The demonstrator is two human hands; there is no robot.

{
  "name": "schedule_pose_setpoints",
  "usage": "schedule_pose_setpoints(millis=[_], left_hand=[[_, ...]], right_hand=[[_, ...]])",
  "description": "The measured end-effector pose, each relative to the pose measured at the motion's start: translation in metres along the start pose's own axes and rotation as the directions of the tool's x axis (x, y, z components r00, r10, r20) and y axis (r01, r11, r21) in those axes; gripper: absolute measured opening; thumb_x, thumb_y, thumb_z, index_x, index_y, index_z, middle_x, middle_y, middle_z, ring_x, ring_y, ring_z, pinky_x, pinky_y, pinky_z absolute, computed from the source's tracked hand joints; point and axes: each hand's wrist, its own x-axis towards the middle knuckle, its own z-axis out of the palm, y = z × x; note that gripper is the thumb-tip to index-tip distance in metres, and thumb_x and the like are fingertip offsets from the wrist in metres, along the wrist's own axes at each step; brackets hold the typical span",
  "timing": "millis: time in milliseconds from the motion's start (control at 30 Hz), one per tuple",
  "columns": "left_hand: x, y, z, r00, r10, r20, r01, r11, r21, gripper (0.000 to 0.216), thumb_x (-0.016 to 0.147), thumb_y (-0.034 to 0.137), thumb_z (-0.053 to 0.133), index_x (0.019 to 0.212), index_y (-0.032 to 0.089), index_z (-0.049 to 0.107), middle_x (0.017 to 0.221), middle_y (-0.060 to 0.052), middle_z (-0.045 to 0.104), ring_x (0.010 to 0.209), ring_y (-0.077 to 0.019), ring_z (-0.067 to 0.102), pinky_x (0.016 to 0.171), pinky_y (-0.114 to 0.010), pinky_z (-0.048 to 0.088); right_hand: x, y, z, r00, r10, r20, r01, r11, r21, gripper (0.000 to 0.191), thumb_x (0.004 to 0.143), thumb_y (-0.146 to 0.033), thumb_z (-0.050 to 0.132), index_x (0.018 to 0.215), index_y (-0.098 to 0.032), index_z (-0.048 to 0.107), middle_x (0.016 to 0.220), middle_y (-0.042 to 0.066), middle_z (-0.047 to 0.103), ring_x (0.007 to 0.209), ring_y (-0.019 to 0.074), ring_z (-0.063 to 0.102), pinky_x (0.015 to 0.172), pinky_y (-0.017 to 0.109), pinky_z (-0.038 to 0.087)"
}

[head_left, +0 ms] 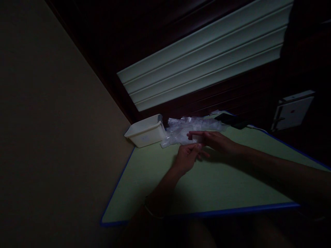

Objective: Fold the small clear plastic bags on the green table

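Note:
The scene is dim. My right hand (216,141) reaches across the green table (207,186) and holds a small white object (198,138) between its fingertips. My left hand (187,157) sits just below it, fingers curled and pinched toward the same object. Both hands work right in front of a heap of clear plastic bags (186,129).
A white plastic bin (147,131) stands at the table's far left corner. Dark flat objects (231,120) lie at the far edge beyond the bags. The table has a blue rim (232,209). A beige wall runs along the left; a white device (293,110) sits at right.

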Motion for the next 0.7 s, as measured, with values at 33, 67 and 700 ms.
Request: schedule_pose_setpoints(millis=[33,67,700], left_hand=[[0.000,-0.001,0.000,1.000,0.008,0.000,-0.008,1.000,0.011,0.050,0.089,0.053,0.049,0.099,0.010,0.073,0.076,-0.011,0.073,0.057,-0.0117,0.051,0.058,-0.025,0.040],[0.000,-0.001,0.000,1.000,0.015,0.001,-0.015,1.000,0.021,0.050,0.089,0.053,0.049,0.096,0.010,0.073,0.075,-0.011,0.072,0.057,-0.0119,0.051,0.058,-0.025,0.040],[-0.004,0.008,0.007,0.999,0.036,0.007,-0.036,0.997,0.075,0.047,0.091,0.050,0.049,0.110,0.014,0.071,0.084,-0.010,0.075,0.067,-0.0153,0.058,0.069,-0.029,0.047]], right_hand=[[-0.001,0.003,0.002,0.999,0.034,0.020,-0.034,0.999,0.010,0.049,0.091,-0.053,0.050,0.127,-0.022,0.062,0.081,0.007,0.070,0.069,0.0191,0.062,0.068,0.034,0.050],[-0.001,0.005,0.004,0.998,0.058,0.033,-0.059,0.998,0.024,0.049,0.092,-0.052,0.050,0.126,-0.019,0.062,0.072,0.005,0.067,0.064,0.0174,0.060,0.065,0.032,0.048],[-0.003,-0.006,0.012,0.996,0.073,-0.056,-0.069,0.996,0.063,0.054,0.093,-0.047,0.047,0.127,-0.008,0.062,0.048,0.000,0.055,0.043,0.0140,0.050,0.048,0.028,0.041]])
